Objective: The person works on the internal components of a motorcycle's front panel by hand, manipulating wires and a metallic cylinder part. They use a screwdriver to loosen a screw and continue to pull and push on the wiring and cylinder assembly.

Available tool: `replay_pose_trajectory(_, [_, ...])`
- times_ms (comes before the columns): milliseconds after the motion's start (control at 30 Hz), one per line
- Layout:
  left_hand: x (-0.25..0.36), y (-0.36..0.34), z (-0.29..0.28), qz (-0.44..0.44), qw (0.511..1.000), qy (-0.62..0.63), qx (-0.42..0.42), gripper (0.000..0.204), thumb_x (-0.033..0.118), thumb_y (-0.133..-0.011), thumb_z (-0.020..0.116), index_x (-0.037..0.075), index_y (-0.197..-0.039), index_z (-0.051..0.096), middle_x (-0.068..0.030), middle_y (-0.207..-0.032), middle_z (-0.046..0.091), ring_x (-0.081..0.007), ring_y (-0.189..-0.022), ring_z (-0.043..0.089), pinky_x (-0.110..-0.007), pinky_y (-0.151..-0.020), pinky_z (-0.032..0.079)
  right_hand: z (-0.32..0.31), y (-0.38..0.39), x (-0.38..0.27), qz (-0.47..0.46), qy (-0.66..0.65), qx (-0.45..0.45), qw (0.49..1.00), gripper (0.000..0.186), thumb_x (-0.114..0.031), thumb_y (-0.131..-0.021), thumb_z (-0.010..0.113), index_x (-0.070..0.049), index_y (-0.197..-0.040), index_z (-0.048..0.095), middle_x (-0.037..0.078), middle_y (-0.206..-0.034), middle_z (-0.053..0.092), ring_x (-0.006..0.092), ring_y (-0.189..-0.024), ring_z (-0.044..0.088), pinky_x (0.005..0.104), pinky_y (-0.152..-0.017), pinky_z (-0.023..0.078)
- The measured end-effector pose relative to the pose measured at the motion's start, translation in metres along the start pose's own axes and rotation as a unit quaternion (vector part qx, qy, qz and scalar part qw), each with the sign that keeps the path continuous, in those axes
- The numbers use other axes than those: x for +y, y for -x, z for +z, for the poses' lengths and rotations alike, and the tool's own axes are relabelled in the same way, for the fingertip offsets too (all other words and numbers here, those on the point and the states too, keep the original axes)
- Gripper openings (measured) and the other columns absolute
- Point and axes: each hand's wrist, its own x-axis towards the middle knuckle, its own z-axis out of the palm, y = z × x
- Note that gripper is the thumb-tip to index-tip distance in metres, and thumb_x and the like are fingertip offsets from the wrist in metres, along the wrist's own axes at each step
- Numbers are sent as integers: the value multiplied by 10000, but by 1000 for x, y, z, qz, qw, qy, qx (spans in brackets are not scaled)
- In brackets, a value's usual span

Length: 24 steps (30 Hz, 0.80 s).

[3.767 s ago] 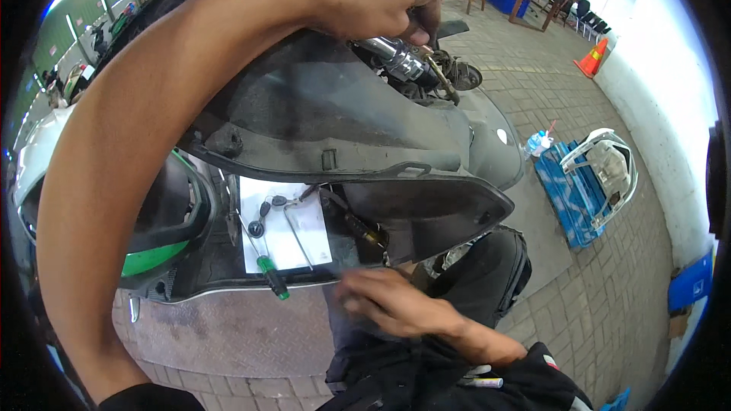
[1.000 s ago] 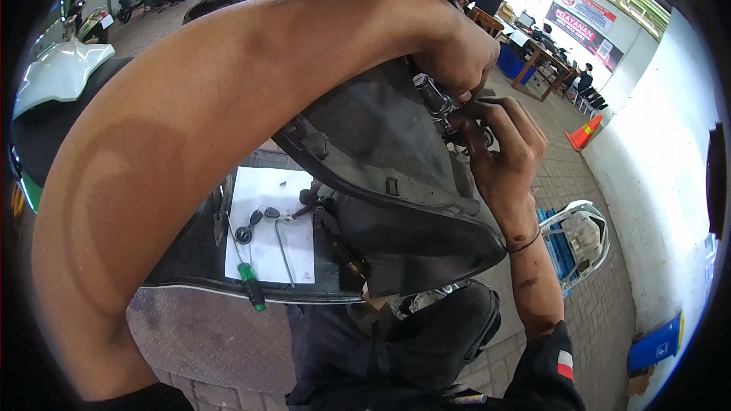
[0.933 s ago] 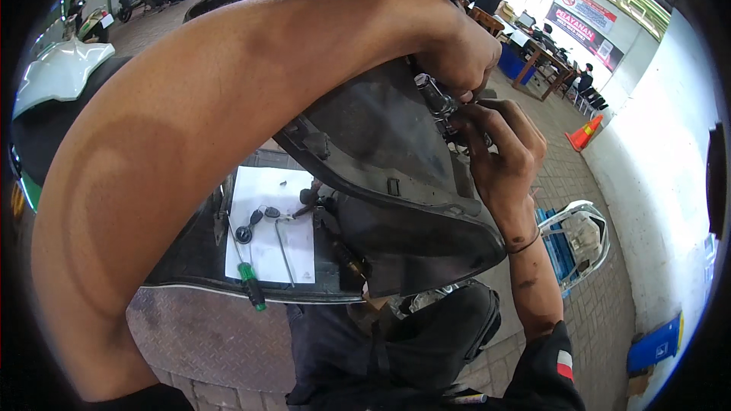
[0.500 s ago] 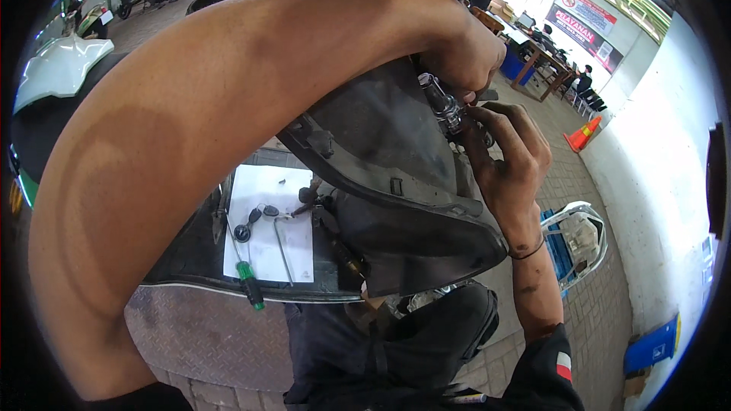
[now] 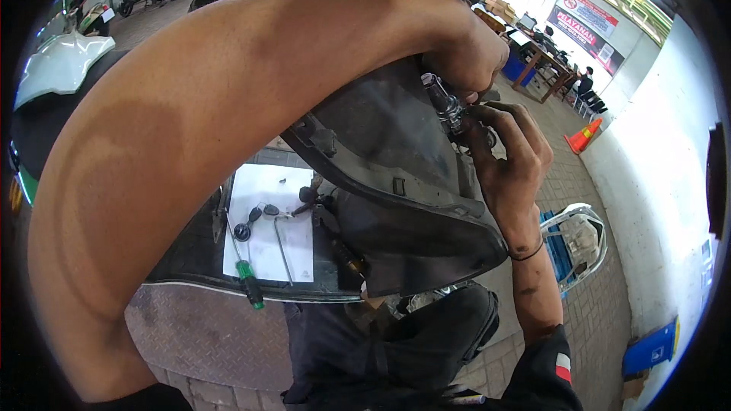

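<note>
My left arm reaches across the top of a dark plastic motorcycle panel [image 5: 381, 137], and my left hand [image 5: 474, 61] is at its far right side. Its fingers are curled closed beside a shiny metal cylinder [image 5: 443, 103]; what they grip is hidden behind the hand. From below, my right hand [image 5: 509, 148] meets the cylinder's lower end, thumb and fingers closed on it. The cylinder tilts, its tip towards the upper left, at the panel's edge. The fingertips of both hands almost touch.
White paper [image 5: 266, 175] on a black surface carries small black parts [image 5: 244, 231] and a thin metal rod [image 5: 283, 251]. A green-handled screwdriver [image 5: 248, 283] overlaps its lower edge. At right stand a blue-and-white object [image 5: 575, 243], an orange cone [image 5: 585, 137] and a white wall [image 5: 655, 144].
Both hands keep nearly the same place and hold. The view has shifted very slightly; nothing else visibly moves.
</note>
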Motion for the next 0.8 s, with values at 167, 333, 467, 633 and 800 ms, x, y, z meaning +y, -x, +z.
replay_pose_trajectory(167, [2,-1,1,1,1000,-10,14,316,101,-904,716,-16,-1187,796,-235,-1081,796,-313,-1005,767,-421,-908,562,-4,-4,2,-52,71,3,996,235,-6,-784,858,-25,-985,737,112,-951,697,332,-881,677,433,-744,522])
replay_pose_trajectory(333, [1,1,1,13,999,-39,4,311,114,-899,722,-26,-1167,798,-244,-1059,793,-317,-985,765,-423,-895,562,-3,-6,3,-82,166,-5,983,229,-125,-802,853,-89,-976,708,67,-962,679,289,-904,653,420,-703,520])
replay_pose_trajectory(467, [-1,0,2,2,1000,-11,-3,325,85,-879,691,-37,-1163,792,-249,-1038,791,-321,-960,761,-428,-872,562,2,-8,6,-106,203,11,973,259,-184,-790,870,-96,-961,697,39,-948,667,281,-921,652,413,-689,520])
replay_pose_trajectory(633, [-2,-1,-2,5,1000,-4,-13,348,54,-818,648,-40,-1119,796,-257,-980,781,-327,-884,745,-436,-820,553,-5,-13,6,-103,220,-17,970,276,-225,-780,876,-110,-964,705,31,-936,664,278,-921,656,424,-667,519])
replay_pose_trajectory(800, [-9,-4,3,35,999,-6,8,337,61,-811,654,-44,-1099,794,-258,-942,774,-326,-840,727,-442,-806,546,-12,-15,-4,-54,169,-36,983,251,-195,-771,868,-117,-957,718,26,-938,674,265,-922,664,422,-656,521])
